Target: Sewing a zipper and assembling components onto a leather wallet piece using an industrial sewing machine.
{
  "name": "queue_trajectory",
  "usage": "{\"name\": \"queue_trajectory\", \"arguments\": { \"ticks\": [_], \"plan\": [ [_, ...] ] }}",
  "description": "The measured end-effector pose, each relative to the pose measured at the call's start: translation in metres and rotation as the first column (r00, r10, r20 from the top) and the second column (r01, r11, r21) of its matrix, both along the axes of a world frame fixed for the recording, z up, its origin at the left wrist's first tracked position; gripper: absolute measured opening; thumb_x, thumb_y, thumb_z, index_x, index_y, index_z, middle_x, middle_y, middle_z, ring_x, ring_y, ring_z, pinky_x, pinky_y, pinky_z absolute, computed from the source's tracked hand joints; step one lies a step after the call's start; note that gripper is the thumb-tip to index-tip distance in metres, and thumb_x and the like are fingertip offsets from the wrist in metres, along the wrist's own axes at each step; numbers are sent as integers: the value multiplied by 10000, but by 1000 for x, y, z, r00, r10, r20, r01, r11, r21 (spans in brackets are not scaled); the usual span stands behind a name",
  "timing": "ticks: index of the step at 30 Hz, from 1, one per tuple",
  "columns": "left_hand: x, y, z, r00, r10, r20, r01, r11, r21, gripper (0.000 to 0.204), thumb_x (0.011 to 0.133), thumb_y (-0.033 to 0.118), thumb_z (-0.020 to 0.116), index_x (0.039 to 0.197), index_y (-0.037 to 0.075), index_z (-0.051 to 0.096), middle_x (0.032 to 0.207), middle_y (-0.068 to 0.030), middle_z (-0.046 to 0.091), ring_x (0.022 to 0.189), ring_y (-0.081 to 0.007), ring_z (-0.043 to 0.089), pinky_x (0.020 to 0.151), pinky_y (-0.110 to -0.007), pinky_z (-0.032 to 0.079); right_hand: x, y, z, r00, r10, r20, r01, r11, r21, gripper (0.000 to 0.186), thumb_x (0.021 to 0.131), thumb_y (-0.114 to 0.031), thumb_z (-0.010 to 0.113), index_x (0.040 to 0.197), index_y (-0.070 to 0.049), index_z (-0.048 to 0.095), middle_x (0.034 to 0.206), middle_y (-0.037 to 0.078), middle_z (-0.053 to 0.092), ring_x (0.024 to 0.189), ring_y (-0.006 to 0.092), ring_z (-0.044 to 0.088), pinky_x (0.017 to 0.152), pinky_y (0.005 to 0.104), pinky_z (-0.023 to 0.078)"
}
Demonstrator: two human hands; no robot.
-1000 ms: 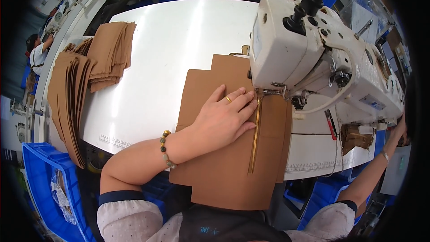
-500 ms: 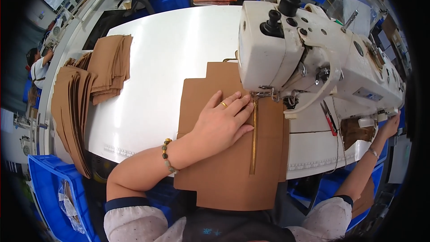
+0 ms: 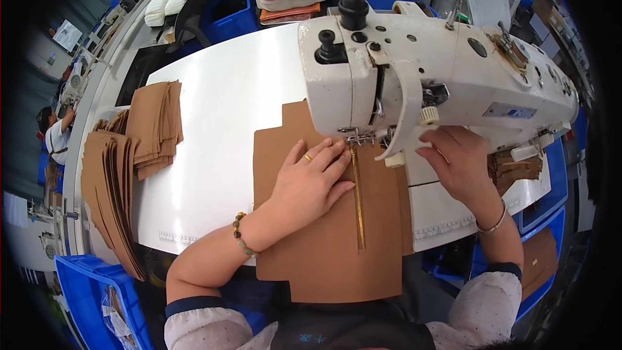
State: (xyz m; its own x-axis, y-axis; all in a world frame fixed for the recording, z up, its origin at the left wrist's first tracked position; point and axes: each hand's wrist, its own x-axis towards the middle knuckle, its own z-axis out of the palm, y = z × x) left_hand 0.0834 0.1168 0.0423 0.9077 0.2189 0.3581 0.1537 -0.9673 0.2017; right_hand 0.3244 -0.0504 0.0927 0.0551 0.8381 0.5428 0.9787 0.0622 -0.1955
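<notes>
A flat brown panel [image 3: 324,266] with notched corners lies under the needle end of a white sewing machine [image 3: 447,84]. Down its middle runs a gold-toothed zipper [image 3: 359,214], whose far end lies at the presser foot [image 3: 353,136]. My left hand [image 3: 314,181] rests flat on the panel, fingers stretched out, the fingertips beside the foot and the zipper. Raised just below the machine's arm, my right hand [image 3: 460,159] has its fingers bent and its thumb apart from them, near a white knob [image 3: 429,115]; nothing shows in it.
Stacks of brown pieces [image 3: 107,188] lie at the left of the white table [image 3: 214,136]. A blue bin [image 3: 97,285] stands at lower left. More brown pieces [image 3: 518,170] sit right of the machine; another person [image 3: 57,133] works far left.
My right hand has left the machine's far right end and come inward, to near the white knob. My left hand stays flat on the panel. The whole view has shifted somewhat.
</notes>
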Motion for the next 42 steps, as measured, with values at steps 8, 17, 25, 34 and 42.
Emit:
{"name": "queue_trajectory", "arguments": {
  "ticks": [8,17,25,34,42],
  "plan": [
    [0,1,0,1000,9,-16,-9,1000,2,455,945,359,707,1298,76,656,1287,-102,645,1224,-301,605,1108,-542,421,-1,37,-12,953,-22,-301,9,999,-44,117,956,-95,639,974,-27,733,830,122,711,735,270,686,668,398,519],
    [-3,-3,2,996,22,-84,-21,1000,15,483,946,373,708,1329,85,648,1410,-103,616,1309,-288,578,1129,-556,401,-3,35,-19,820,-27,-571,-10,998,-61,91,941,-37,618,941,-12,706,807,114,698,708,245,667,686,393,515],
    [-4,-8,-4,1000,3,12,-5,995,102,399,895,328,756,1230,114,720,1288,-51,668,1203,-243,628,1075,-525,465,-32,38,-54,953,295,-72,-298,954,-41,211,897,-265,739,1056,-133,777,952,74,652,939,295,623,797,431,515],
    [-4,-8,-3,998,-49,50,43,992,118,348,847,246,779,1173,126,755,1177,-19,686,1141,-227,651,1042,-487,493,-32,43,-64,969,238,58,-235,970,-65,255,927,-323,708,1134,-198,790,842,53,608,897,264,586,754,400,483],
    [-7,-7,-7,999,-49,-8,49,990,132,338,926,304,699,1219,141,738,1286,-59,672,1252,-248,619,1074,-515,472,-31,43,-69,968,242,69,-237,969,-71,291,903,-341,733,1139,-178,780,883,52,640,890,268,597,786,398,485]
  ]
}}
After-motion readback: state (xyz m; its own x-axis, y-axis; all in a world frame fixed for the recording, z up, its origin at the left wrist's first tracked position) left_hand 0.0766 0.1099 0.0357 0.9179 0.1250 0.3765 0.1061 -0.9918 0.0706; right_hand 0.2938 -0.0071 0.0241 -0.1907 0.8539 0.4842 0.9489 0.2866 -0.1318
